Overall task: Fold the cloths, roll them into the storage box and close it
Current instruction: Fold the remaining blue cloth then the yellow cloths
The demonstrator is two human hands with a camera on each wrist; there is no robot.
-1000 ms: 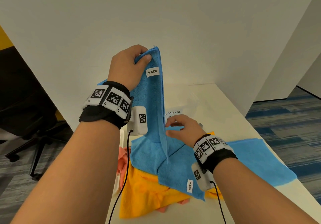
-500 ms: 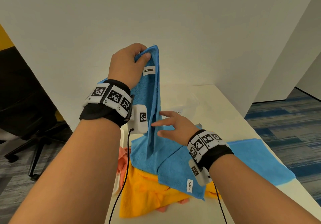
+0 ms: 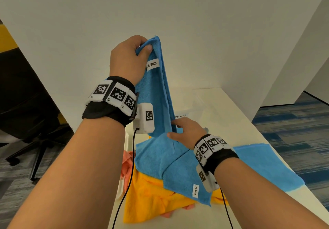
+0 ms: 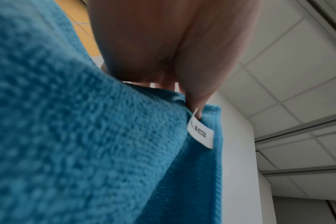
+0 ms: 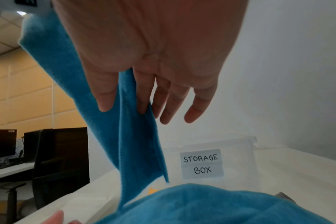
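Observation:
My left hand (image 3: 144,45) (image 4: 182,91) pinches the top corner of a blue cloth (image 3: 156,104) (image 4: 86,136) and holds it raised, beside its white label. The cloth hangs doubled down to the pile on the table. Lower down, my right hand (image 3: 173,127) (image 5: 125,106) holds the hanging edge of the blue cloth (image 5: 136,144) between thumb and forefinger, the other fingers straight. Behind the cloth stands the clear storage box (image 3: 187,111) (image 5: 201,163) with its paper label; its lid is hard to make out.
On the white table (image 3: 231,107), more blue cloth (image 3: 267,166) lies flat at right. An orange cloth (image 3: 147,198) and a pink cloth (image 3: 126,166) lie crumpled under the pile. A wall rises close behind, and an office chair (image 3: 35,122) stands off the table's left edge.
My right hand left the cloth lying on the table and reached to the hanging edge, taking it between thumb and forefinger. My left hand raised the corner slightly higher.

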